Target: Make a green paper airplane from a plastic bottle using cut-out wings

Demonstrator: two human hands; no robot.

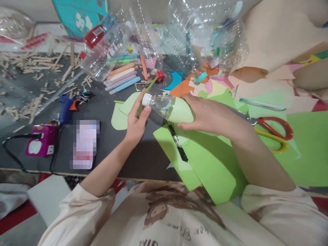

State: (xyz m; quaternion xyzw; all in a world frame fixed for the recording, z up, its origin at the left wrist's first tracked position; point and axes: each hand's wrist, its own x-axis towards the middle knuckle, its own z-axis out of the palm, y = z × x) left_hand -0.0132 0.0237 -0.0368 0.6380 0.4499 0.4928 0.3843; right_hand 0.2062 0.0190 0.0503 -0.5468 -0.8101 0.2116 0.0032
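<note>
A clear plastic bottle lies sideways between my hands, its white cap pointing left. Light green paper wraps its body. My right hand is closed around the wrapped part. At the neck, the thumb and fingers of my left hand pinch the cap end. Light green rounded paper cutouts lie behind the left hand, and a thin green strip sticks up past its fingertips. Beneath the bottle, a black pen rests on green paper sheets.
Scissors with red and yellow handles lie right, near a capped pen. To the left are a phone, a blue glue gun and a purple box with a cable. Markers, clear bottles and wooden sticks crowd the back.
</note>
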